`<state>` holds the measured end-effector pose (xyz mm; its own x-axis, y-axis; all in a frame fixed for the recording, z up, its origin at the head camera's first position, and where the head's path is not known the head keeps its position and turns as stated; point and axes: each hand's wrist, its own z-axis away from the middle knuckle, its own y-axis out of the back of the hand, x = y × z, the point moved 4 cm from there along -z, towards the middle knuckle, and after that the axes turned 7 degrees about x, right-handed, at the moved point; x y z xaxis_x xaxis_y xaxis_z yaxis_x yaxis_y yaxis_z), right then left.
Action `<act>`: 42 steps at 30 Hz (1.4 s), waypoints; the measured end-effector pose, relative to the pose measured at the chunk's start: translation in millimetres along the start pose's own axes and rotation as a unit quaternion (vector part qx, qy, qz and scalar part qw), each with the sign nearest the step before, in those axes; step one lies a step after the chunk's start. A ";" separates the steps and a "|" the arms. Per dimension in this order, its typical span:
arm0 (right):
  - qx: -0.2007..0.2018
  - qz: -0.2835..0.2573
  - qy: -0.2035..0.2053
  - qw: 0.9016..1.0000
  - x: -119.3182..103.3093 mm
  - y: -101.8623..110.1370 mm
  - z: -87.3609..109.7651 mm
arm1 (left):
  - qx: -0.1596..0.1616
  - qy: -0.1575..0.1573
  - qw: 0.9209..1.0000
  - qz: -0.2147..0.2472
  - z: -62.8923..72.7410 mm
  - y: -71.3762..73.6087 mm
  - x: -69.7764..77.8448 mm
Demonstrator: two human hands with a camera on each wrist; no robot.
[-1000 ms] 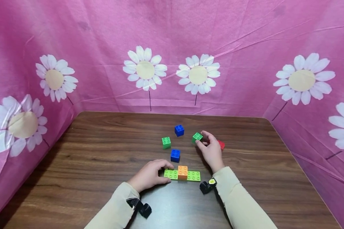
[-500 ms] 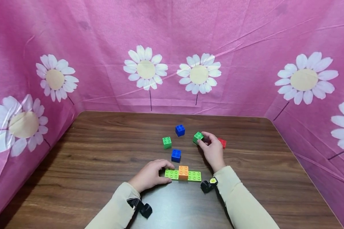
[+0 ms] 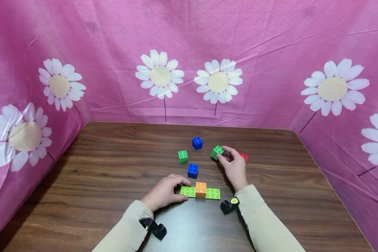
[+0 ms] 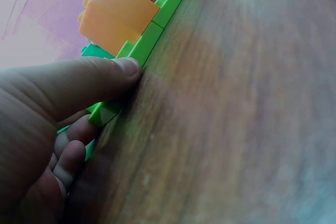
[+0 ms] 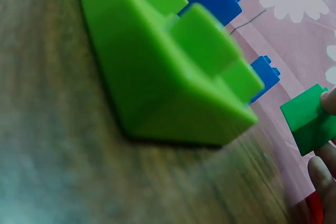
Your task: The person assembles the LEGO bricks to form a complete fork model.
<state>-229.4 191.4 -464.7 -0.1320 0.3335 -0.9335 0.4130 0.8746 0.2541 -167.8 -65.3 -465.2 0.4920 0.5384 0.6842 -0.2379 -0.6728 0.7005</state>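
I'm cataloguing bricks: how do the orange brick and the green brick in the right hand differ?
The orange brick rests on lime bricks; the green brick is pinched by the right hand. The orange brick sits squarely; the green brick is angled. Both show four studs.

Table [image 3: 119, 157]: dark brown wood grain, far corners rounded; pale glare [image 3: 181, 224] at near middle. Grain blurred in left wrist view.
Cloth [image 3: 189, 31]: pink, behind far edge and along both sides; long diagonal creases across back.
Flowers, back: left one [image 3: 160, 76] and right one [image 3: 218, 82], white petals, pale yellow centres; thin dark stems [image 3: 165, 110] below.
Flowers, sides: two left, two right; outermost of each pair cut by frame edge.
Blue bricks: far one [image 3: 197, 143], near one [image 3: 193, 170], apart, studs up.
Loose green brick [image 3: 183, 156]: left of both blues, between them in depth, studs up.
Red brick [image 3: 244, 157]: right of the blues, partly hidden.
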 end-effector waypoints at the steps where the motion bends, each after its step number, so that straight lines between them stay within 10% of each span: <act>1: 0.001 -0.001 0.002 1.000 0.0 0.3 0.4 | 0.000 -0.001 1.000 0.000 0.1 0.1 0.1; 42: -0.078 0.007 0.039 0.996 -32.7 23.3 46.0 | 0.009 0.000 1.000 0.009 -0.2 0.2 -2.8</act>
<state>-174.0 184.7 -439.9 -0.1994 0.3676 -0.9083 0.2711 0.9115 0.3094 -169.4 -66.8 -466.9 0.4872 0.5269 0.6964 -0.2308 -0.6914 0.6846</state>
